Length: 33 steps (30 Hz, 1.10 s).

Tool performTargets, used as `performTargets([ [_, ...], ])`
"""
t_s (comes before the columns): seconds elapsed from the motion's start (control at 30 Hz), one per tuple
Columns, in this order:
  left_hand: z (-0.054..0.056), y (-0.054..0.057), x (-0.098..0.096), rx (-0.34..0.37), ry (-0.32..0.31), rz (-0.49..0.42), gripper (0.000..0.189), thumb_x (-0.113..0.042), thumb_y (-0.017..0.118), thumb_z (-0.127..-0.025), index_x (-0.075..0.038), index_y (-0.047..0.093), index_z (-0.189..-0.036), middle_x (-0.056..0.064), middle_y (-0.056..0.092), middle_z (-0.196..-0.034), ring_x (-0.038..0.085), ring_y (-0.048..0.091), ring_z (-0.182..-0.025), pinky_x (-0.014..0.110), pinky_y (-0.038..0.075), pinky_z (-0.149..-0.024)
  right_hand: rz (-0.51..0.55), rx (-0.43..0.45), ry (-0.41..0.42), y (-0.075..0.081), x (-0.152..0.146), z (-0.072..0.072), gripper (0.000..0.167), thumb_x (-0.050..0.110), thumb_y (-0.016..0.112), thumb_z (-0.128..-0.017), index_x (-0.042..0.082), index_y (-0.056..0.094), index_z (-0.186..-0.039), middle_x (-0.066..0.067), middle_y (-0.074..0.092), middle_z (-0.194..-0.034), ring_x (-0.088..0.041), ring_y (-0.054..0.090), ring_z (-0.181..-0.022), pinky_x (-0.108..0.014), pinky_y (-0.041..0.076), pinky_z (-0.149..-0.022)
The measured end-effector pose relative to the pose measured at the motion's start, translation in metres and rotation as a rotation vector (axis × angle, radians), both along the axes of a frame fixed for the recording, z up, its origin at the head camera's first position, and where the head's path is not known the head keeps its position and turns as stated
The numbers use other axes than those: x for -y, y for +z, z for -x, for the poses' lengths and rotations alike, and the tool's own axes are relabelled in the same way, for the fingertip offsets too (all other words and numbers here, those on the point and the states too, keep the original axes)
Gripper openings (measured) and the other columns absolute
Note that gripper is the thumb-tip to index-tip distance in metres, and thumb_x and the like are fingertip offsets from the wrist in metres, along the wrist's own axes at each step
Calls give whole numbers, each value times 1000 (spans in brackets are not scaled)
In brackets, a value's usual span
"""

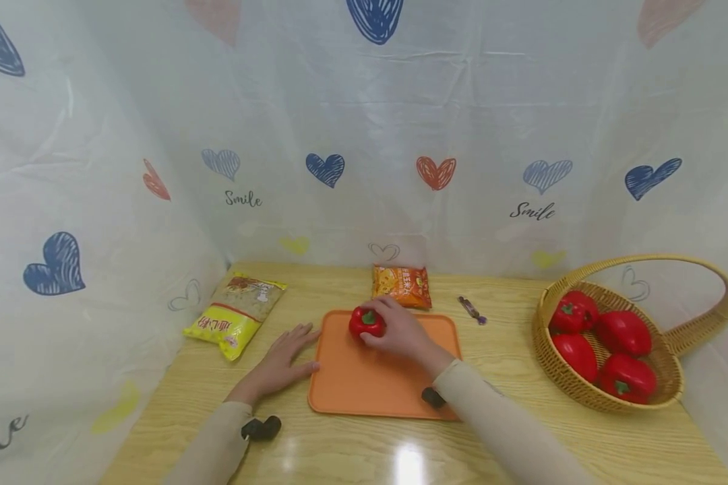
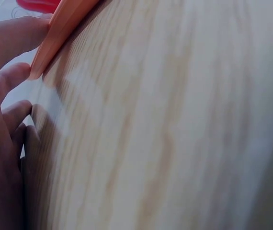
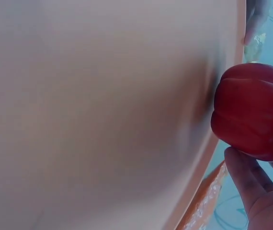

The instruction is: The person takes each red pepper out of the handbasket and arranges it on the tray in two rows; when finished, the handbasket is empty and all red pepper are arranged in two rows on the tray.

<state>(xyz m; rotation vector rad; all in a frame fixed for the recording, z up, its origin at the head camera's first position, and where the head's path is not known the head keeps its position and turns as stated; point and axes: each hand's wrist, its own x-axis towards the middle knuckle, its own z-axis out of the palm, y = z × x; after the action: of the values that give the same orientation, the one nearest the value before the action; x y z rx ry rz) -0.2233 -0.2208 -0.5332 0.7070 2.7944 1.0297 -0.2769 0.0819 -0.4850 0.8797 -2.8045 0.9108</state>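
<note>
A red bell pepper with a green stem is gripped by my right hand over the upper left part of an orange tray. In the right wrist view the fingers lie along the side of the pepper. Whether its underside touches the tray is hard to tell. My left hand lies on the table at the tray's left edge, fingers spread. Thumb and index finger of the left hand touch the rim of the tray in the left wrist view.
To the right stands a wicker basket with a tall handle, holding several red peppers. A yellow food bag lies at the left. Behind the tray are an orange snack packet and a small purple-wrapped candy.
</note>
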Motion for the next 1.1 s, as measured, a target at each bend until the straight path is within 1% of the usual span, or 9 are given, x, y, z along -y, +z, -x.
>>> performTargets([
  [0.17, 0, 0, 0, -9, -1, 7, 73, -44, 68, -96, -11, 43, -156, 18, 29, -164, 38, 16, -154, 56, 9, -124, 13, -17, 13, -4, 6, 4, 48, 34, 78, -88, 21, 63, -131, -1, 57, -125, -19, 60, -106, -35, 57, -94],
  [0.37, 1, 0, 0, -8, 11, 12, 73, -47, 67, -96, -14, 42, -156, 16, 29, -165, 36, 16, -155, 56, 9, -124, 22, -3, 17, -2, 13, 7, 47, 34, 78, -87, 21, 63, -131, -1, 57, -127, -20, 60, -108, -37, 56, -96],
  [0.63, 0, 1, 0, 0, 11, 9, 73, -46, 67, -96, -15, 42, -157, 16, 29, -165, 36, 16, -155, 57, 9, -124, 10, 4, 16, -2, 25, 12, 48, 35, 77, -88, 20, 63, -131, 1, 56, -123, -18, 60, -106, -35, 56, -96],
  [0.9, 0, 1, 0, 1, 14, 13, 73, -47, 67, -95, -15, 43, -156, 15, 30, -165, 36, 16, -155, 55, 9, -125, 17, -9, 26, -3, 34, 13, 47, 34, 77, -89, 20, 62, -132, -2, 56, -127, -21, 60, -110, -37, 56, -97],
  [1.1, 1, 0, 0, 5, 12, 20, 74, -49, 67, -95, -15, 43, -156, 14, 29, -165, 36, 15, -155, 56, 9, -125, 20, 17, 21, -3, 41, 14, 50, 33, 77, -89, 19, 61, -134, -4, 55, -130, -22, 60, -111, -39, 55, -100],
])
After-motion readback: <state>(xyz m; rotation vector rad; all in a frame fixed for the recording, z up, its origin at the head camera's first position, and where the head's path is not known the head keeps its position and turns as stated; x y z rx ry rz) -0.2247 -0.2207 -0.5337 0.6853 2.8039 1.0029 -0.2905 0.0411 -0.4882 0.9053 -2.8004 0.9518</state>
